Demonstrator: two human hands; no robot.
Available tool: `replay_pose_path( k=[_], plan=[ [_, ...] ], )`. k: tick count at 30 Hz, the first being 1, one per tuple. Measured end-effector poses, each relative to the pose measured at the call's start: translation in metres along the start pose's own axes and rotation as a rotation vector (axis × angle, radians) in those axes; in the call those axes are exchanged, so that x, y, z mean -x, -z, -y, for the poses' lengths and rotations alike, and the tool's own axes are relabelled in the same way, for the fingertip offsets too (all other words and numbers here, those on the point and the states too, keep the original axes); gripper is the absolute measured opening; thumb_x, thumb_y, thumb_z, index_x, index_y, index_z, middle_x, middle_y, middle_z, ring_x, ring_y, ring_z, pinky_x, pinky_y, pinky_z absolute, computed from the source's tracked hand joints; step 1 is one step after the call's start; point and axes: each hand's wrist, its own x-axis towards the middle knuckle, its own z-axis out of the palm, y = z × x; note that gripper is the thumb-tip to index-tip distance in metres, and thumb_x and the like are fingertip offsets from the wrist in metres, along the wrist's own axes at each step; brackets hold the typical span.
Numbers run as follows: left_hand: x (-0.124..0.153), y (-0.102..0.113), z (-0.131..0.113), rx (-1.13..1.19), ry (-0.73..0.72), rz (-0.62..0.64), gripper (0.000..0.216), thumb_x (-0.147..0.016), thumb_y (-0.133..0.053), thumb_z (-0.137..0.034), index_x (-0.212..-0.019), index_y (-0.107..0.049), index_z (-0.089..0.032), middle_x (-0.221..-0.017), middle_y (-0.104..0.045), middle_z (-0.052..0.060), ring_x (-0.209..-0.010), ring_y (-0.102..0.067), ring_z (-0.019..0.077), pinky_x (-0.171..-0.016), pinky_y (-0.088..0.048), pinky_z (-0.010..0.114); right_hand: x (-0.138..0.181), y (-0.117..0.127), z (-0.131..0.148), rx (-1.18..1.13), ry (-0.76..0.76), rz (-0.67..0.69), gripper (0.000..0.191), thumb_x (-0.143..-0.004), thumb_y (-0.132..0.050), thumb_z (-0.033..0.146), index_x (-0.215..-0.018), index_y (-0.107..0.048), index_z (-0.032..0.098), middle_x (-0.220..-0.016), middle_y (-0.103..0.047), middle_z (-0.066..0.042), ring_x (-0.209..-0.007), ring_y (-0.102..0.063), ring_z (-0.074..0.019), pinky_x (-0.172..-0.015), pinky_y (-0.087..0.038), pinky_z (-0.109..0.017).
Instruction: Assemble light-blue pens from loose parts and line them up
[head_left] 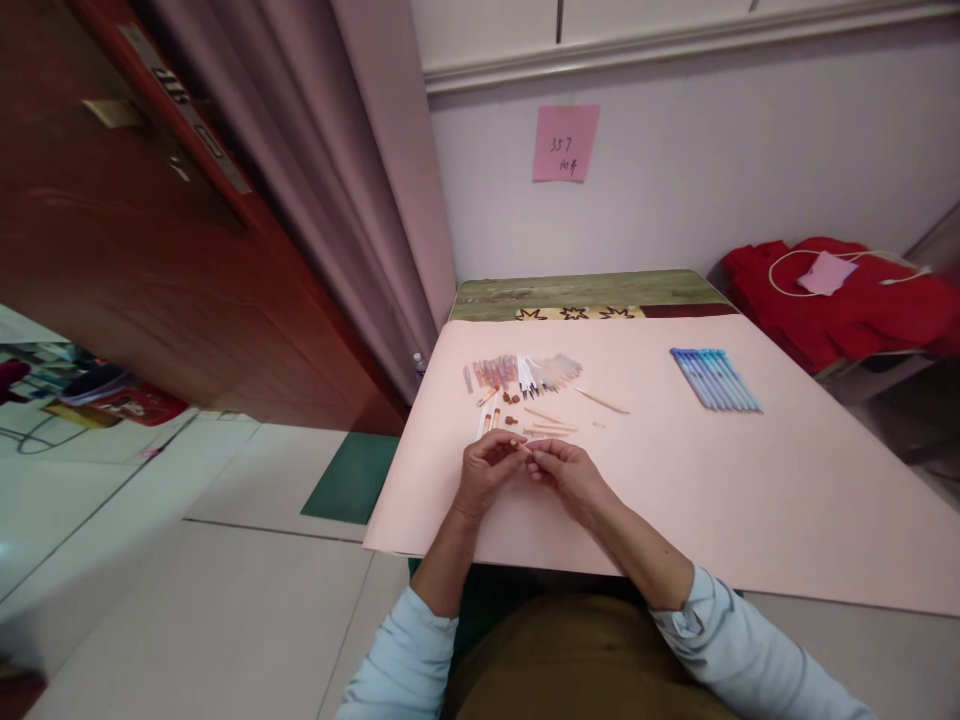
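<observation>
Near the front edge of the table, my left hand (484, 472) and my right hand (574, 478) meet, fingertips pinched together. Between them is a small pale piece (523, 449) with a brownish end, mostly covered by the fingers; its kind is too small to tell. Just beyond the hands lie a few pale thin sticks (551, 429) and small brown pieces (511, 398). Left of these are white tubes with orange parts (487, 418). Farther back spread out a row of clear patterned tubes (495, 371) and white refills with dark tips (527, 377).
Several blue and purple pens (716, 380) lie side by side at the right of the pink-covered table (780, 490). One thin pen-like stick (604, 401) lies between the groups. Red cloth (847, 310) with a white cable is beyond the right edge. A wooden door (225, 300) stands left.
</observation>
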Motion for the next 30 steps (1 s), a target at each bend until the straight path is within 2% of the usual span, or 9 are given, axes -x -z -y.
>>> replay_pose_path(
  k=[4,7,10,14,17,20,24,27,30],
  plan=[
    [-0.002,0.001,-0.001,0.159,0.079,-0.07,0.02,-0.072,-0.077,-0.023,-0.088,-0.065,-0.016,-0.067,-0.065,0.001,-0.056,-0.056,0.0104,-0.056,-0.044,0.024,-0.001,0.011,0.005,0.177,0.129,-0.098,0.035,-0.065,-0.075,0.043,-0.086,-0.067,0.016,-0.07,-0.067,-0.003,-0.058,-0.057,-0.0119,-0.06,-0.048,-0.027],
    [-0.005,0.002,-0.003,0.301,0.149,-0.113,0.023,-0.071,-0.077,-0.023,-0.085,-0.061,-0.016,-0.071,-0.067,0.002,-0.058,-0.057,0.0104,-0.055,-0.044,0.023,0.004,0.022,0.015,0.629,0.33,-0.206,0.023,-0.08,-0.06,0.039,-0.09,-0.067,0.019,-0.069,-0.066,-0.002,-0.06,-0.058,-0.0146,-0.06,-0.045,-0.028],
    [-0.006,0.003,-0.004,0.385,0.211,-0.125,0.026,-0.068,-0.078,-0.022,-0.083,-0.059,-0.016,-0.076,-0.068,0.003,-0.06,-0.059,0.0102,-0.054,-0.044,0.021,0.008,0.026,0.022,1.081,0.489,-0.263,0.019,-0.086,-0.052,0.031,-0.094,-0.066,0.022,-0.079,-0.07,-0.003,-0.068,-0.061,-0.0177,-0.066,-0.043,-0.029],
    [-0.006,0.004,-0.005,0.425,0.236,-0.081,0.029,-0.068,-0.078,-0.02,-0.091,-0.062,-0.015,-0.08,-0.068,0.004,-0.062,-0.059,0.0099,-0.055,-0.045,0.021,0.006,0.026,0.02,1.304,0.554,-0.218,0.016,-0.088,-0.051,0.027,-0.09,-0.066,0.023,-0.087,-0.071,-0.003,-0.076,-0.063,-0.018,-0.07,-0.043,-0.027],
    [-0.006,0.004,-0.006,0.425,0.253,-0.049,0.031,-0.069,-0.077,-0.02,-0.097,-0.063,-0.014,-0.082,-0.068,0.005,-0.062,-0.059,0.0095,-0.055,-0.045,0.021,0.003,0.027,0.015,1.431,0.578,-0.249,0.015,-0.089,-0.052,0.027,-0.088,-0.068,0.024,-0.093,-0.07,-0.002,-0.078,-0.063,-0.017,-0.066,-0.041,-0.026],
    [-0.004,0.003,-0.008,0.442,0.277,-0.017,0.025,-0.072,-0.076,-0.021,-0.092,-0.063,-0.014,-0.083,-0.068,0.006,-0.063,-0.059,0.0098,-0.058,-0.046,0.022,0.003,0.027,0.016,1.461,0.583,-0.288,0.017,-0.089,-0.054,0.028,-0.092,-0.07,0.024,-0.096,-0.07,-0.003,-0.077,-0.063,-0.0162,-0.063,-0.041,-0.026],
    [-0.002,0.001,-0.011,0.444,0.306,0.038,0.022,-0.075,-0.075,-0.023,-0.091,-0.063,-0.014,-0.086,-0.068,0.006,-0.07,-0.061,0.011,-0.065,-0.049,0.024,0.012,0.019,0.027,1.251,0.644,-0.263,0.02,-0.088,-0.055,0.033,-0.095,-0.07,0.023,-0.091,-0.07,-0.003,-0.065,-0.06,-0.0134,-0.065,-0.045,-0.026],
    [-0.001,-0.001,-0.014,0.441,0.307,0.067,0.019,-0.076,-0.075,-0.022,-0.089,-0.064,-0.014,-0.087,-0.067,0.006,-0.075,-0.062,0.0122,-0.07,-0.049,0.026,0.021,0.008,0.032,1.082,0.758,-0.275,0.038,-0.09,-0.052,0.037,-0.124,-0.06,0.021,-0.086,-0.069,-0.003,-0.057,-0.056,-0.0118,-0.061,-0.046,-0.025],
    [-0.001,-0.003,-0.015,0.464,0.296,0.085,0.016,-0.079,-0.073,-0.022,-0.09,-0.065,-0.014,-0.087,-0.066,0.005,-0.077,-0.061,0.0124,-0.073,-0.049,0.026,0.028,0.0,0.029,1.111,0.892,-0.253,0.052,-0.093,-0.049,0.034,-0.144,-0.044,0.021,-0.09,-0.069,-0.004,-0.06,-0.057,-0.0128,-0.064,-0.048,-0.025]
  ],
)
